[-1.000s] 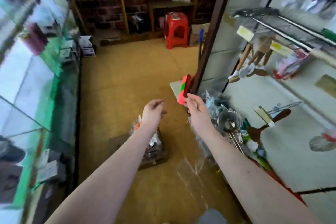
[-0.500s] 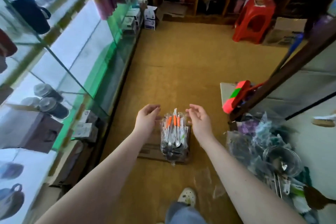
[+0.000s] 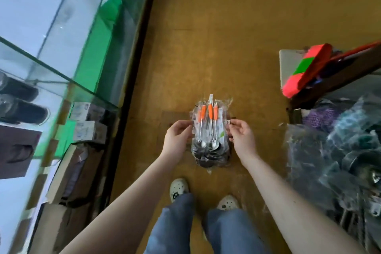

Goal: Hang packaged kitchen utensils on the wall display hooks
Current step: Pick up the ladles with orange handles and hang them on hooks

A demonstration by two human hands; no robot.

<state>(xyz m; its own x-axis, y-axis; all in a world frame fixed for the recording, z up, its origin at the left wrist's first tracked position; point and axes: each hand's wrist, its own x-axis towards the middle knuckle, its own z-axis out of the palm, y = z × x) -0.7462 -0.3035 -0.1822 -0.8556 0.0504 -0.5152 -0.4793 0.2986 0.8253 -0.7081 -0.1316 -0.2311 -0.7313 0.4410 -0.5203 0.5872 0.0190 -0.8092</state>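
A clear plastic pack of orange-handled utensils (image 3: 210, 130) lies on a flat piece of cardboard (image 3: 171, 117) on the brown floor, straight below me. My left hand (image 3: 177, 138) holds the pack's left edge with curled fingers. My right hand (image 3: 241, 136) pinches its right edge. The pack's dark lower part holds several spoon or ladle heads. No wall hooks show in this view.
A glass display case (image 3: 61, 51) with boxes and dark cups runs along the left. On the right, a heap of bagged utensils (image 3: 340, 156) sits under a red and green brush (image 3: 305, 68) and a dark wooden post (image 3: 338, 78). My feet (image 3: 179, 188) stand just behind the pack.
My view has tipped down from the wall display to the floor. Both hands have dropped and closed in on the two sides of the utensil pack.
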